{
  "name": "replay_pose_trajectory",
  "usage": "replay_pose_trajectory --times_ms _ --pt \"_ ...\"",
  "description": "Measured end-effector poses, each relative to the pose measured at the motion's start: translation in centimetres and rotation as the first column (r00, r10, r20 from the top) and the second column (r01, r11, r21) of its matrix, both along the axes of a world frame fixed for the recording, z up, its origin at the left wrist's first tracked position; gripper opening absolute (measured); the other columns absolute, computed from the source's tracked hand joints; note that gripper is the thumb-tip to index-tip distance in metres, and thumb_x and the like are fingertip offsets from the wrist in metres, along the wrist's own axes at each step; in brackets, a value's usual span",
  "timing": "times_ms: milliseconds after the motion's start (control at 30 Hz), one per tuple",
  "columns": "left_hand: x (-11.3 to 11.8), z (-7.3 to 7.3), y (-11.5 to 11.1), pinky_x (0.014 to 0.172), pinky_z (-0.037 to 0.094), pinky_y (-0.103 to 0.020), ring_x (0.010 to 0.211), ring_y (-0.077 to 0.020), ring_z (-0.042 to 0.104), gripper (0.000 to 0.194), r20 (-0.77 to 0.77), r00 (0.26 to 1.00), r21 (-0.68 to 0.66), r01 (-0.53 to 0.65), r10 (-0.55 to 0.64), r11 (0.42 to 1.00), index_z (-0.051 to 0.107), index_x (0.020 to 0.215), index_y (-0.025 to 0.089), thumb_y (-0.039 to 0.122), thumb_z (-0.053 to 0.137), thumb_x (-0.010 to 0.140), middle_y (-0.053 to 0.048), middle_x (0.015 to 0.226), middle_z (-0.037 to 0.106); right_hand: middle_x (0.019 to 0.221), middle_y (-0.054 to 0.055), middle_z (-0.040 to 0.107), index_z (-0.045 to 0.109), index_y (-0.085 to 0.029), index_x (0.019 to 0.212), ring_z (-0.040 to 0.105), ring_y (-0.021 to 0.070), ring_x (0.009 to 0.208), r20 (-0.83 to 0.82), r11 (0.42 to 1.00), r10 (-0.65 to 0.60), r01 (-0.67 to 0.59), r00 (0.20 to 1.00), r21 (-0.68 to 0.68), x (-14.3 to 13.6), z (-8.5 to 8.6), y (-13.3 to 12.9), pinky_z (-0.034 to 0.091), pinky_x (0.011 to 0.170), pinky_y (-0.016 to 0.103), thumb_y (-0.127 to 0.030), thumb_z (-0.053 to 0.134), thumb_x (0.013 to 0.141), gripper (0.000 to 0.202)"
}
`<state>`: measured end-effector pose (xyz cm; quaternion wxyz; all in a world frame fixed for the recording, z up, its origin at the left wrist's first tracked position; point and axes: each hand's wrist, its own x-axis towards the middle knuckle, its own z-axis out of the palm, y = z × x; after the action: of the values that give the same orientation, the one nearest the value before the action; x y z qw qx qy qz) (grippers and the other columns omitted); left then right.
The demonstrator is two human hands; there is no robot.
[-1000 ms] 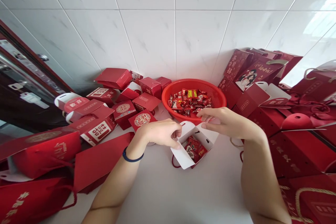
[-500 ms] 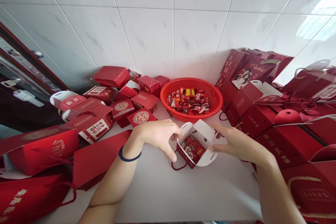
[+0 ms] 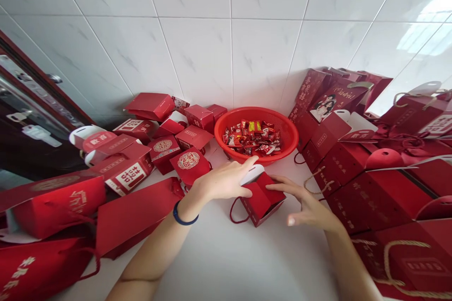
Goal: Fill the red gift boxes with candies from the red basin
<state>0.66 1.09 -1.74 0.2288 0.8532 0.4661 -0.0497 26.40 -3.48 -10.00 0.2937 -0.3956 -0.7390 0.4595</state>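
A small red box (image 3: pixel 259 202) stands on the pale table, its side flaps folded inward over the top, with a white rounded flap upright at the back. From its left side a dark red cord handle (image 3: pixel 239 211) loops onto the table. My left hand (image 3: pixel 229 179) is at the box's left and back, thumb on a red flap and fingers apart. On the right, my right hand (image 3: pixel 303 200) touches the other flap with its fingertips, thumb spread away from the box. The box's contents are hidden.
A red basket (image 3: pixel 221 138) of wrapped sweets (image 3: pixel 254 137) stands behind the box, near the tiled wall. Several red boxes (image 3: pixel 139 211) lie at the left. Stacked boxes and gift bags (image 3: pixel 341 101) crowd the right side. Keys (image 3: pixel 40 134) hang at the far left.
The box's side flaps have folded inward and cover the packets that showed inside. My left hand has moved up to the box's back; my right hand's fingers have moved over the top.
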Motion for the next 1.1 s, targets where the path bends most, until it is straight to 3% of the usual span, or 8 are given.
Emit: replay_pose_trajectory --times_ms 67,133,300,433,567,700,833,1100 --pt "0.1 0.0 0.0 0.065 0.04 -0.028 0.099 -0.0319 0.066 0.077 0.01 1.0 0.029 0.012 -0.013 0.999 0.036 0.147 0.024 0.038 0.071 0.08 -0.009 0.108 0.069 0.15 0.013 0.051 0.069 -0.029 0.124 0.047 0.0342 0.14 -0.053 0.997 -0.071 0.071 0.996 -0.008 -0.5 -0.3 0.0 0.038 0.116 0.049 -0.062 0.078 0.073 0.062" --pt "0.1 0.0 0.1 0.064 0.039 -0.028 0.095 -0.0293 0.066 0.058 0.025 0.998 0.042 0.056 -0.057 0.998 0.049 0.134 0.024 0.034 0.07 0.081 -0.007 0.105 0.069 0.142 0.012 0.057 0.067 -0.027 0.117 0.056 0.03 0.131 -0.107 0.989 -0.149 0.147 0.983 -0.031 -1.4 -0.6 -0.2 0.044 0.111 0.045 -0.054 0.077 0.079 0.047" --pt "0.2 -0.1 0.2 0.069 0.041 -0.028 0.094 -0.0241 0.066 0.023 0.061 0.98 0.02 0.19 -0.191 0.982 0.063 0.108 0.023 0.024 0.065 0.085 -0.003 0.104 0.07 0.147 0.011 0.052 0.055 -0.027 0.121 0.056 0.0284 0.13 -0.195 0.976 -0.215 0.204 0.957 -0.075 -2.7 -1.7 -0.4 0.044 0.112 0.046 -0.053 0.077 0.078 0.055" --pt "-0.1 -0.5 0.1 0.078 0.045 -0.031 0.106 -0.0275 0.065 0.031 0.076 0.978 -0.033 0.2 -0.197 0.979 0.066 0.115 0.024 0.037 0.066 0.087 -0.005 0.116 0.07 0.162 0.012 0.033 0.035 -0.028 0.152 0.031 0.0311 0.15 -0.089 0.964 -0.262 0.255 0.961 -0.082 -2.4 -2.7 -0.3 0.026 0.123 0.052 -0.059 0.075 0.078 0.089" --pt "-0.1 -0.4 -0.1 0.077 0.044 -0.03 0.101 -0.0254 0.066 0.026 0.104 0.974 -0.036 0.208 -0.203 0.978 0.068 0.108 0.024 0.043 0.056 0.094 -0.005 0.109 0.071 0.168 0.009 0.02 0.038 -0.028 0.154 0.016 0.0311 0.156 -0.008 0.967 -0.232 0.229 0.973 -0.115 -1.9 -2.7 0.0 0.018 0.126 0.051 -0.065 0.071 0.078 0.091" --pt "0.4 -0.6 -0.5 0.069 0.042 -0.03 0.082 -0.0224 0.065 0.033 0.115 0.982 -0.04 0.154 -0.149 0.987 0.063 0.094 0.022 0.044 0.04 0.1 -0.004 0.09 0.069 0.167 0.01 0.023 0.053 -0.028 0.143 0.016 0.0335 0.156 0.02 0.96 -0.244 0.244 0.97 -0.141 -2.0 -2.5 0.1 0.02 0.125 0.051 -0.067 0.074 0.073 0.083" --pt "1.1 -1.7 -0.7 0.058 0.038 -0.03 0.073 -0.024 0.062 0.04 0.057 0.996 -0.055 0.068 -0.065 0.996 0.055 0.102 0.021 0.059 0.054 0.09 -0.004 0.086 0.065 0.167 0.012 0.022 0.051 -0.026 0.144 0.021 0.0338 0.154 -0.014 0.958 -0.248 0.243 0.969 -0.154 -2.1 -3.0 0.3 0.023 0.124 0.052 -0.066 0.076 0.072 0.086" --pt "0.8 -1.8 -0.1 0.06 0.039 -0.029 0.073 -0.0216 0.06 0.035 0.072 0.996 -0.161 0.063 -0.052 0.985 0.05 0.105 0.024 0.053 0.059 0.087 -0.003 0.092 0.065 0.165 0.015 0.027 0.057 -0.023 0.142 0.012 0.0357 0.156 0.035 0.976 -0.211 0.212 0.977 -0.049 -2.2 -3.6 0.6 0.021 0.124 0.056 -0.073 0.073 0.071 0.088"
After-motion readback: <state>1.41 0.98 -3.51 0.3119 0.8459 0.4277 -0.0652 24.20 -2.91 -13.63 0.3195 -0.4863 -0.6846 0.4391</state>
